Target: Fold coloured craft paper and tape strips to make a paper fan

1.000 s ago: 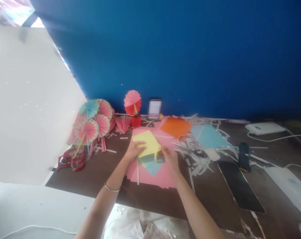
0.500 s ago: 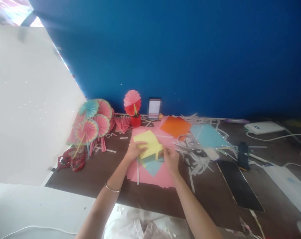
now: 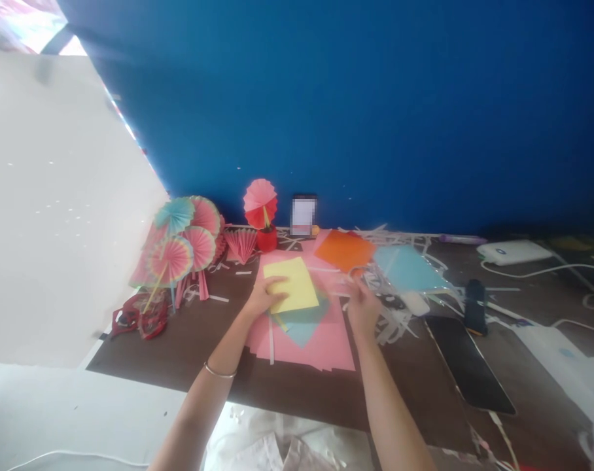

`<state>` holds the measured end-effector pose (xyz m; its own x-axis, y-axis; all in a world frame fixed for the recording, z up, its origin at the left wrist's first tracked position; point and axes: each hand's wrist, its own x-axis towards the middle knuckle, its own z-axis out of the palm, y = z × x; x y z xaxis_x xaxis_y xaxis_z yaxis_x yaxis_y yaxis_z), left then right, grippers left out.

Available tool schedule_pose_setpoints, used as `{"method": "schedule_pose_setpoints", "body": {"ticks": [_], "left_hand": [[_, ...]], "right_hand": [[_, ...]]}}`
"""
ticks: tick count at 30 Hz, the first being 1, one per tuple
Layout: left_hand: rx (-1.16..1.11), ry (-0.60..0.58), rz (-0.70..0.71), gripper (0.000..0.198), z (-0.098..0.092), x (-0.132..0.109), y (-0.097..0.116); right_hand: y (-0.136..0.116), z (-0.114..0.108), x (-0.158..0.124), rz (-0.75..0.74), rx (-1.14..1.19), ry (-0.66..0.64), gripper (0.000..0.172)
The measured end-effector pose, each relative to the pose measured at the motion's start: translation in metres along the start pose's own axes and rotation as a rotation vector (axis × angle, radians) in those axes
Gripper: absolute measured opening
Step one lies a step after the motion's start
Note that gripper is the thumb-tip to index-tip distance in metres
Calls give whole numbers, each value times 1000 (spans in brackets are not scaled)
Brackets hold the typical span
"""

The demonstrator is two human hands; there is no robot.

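Head camera: on the head, facing forward and down
Lap (image 3: 245, 435): nearest, bottom edge
Desk (image 3: 179, 356): mid-distance
Wall (image 3: 356, 98): farthest, ahead

A dark brown worktop (image 3: 179, 353) is backed by a deep blue wall (image 3: 326, 98), darkened toward the right, and is flanked on the left by a white, speckled surface (image 3: 56, 261). A bright patch (image 3: 32, 23) is seen at upper left; pale floor (image 3: 81, 412) is shown below.

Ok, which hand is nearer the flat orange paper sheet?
Right: the right hand is just in front of the orange paper sheet; the left hand is farther off, to its left.
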<state>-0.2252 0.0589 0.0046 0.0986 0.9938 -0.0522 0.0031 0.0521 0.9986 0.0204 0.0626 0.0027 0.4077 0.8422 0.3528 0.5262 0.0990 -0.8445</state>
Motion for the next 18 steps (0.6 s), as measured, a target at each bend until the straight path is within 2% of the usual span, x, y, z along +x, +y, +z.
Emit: {"method": "schedule_pose_setpoints", "body": {"ticks": [3, 5, 7, 10, 13, 15, 18], "left_hand": [[-12, -50, -13, 50, 3, -2, -1], [-21, -116, -23, 50, 6, -4, 0], [5, -210, -19, 49, 9, -7, 1], [100, -345, -5, 45, 11, -12, 5], [68, -431, -21, 45, 11, -15, 9], [-92, -395, -19, 52, 10, -15, 10], [-325, -251, -7, 66, 9, -12, 9]], "right_hand": [[-3, 3, -3, -186, -94, 40, 40], [-10, 6, -8, -228, -91, 44, 37], [-17, 7, -13, -159, 9, -44, 36], [-27, 6, -18, 46, 223, -198, 40], [-33, 6, -20, 158, 319, -261, 38], [-35, 6, -20, 186, 341, -290, 33], [-37, 9, -22, 188, 359, -345, 29]]}}
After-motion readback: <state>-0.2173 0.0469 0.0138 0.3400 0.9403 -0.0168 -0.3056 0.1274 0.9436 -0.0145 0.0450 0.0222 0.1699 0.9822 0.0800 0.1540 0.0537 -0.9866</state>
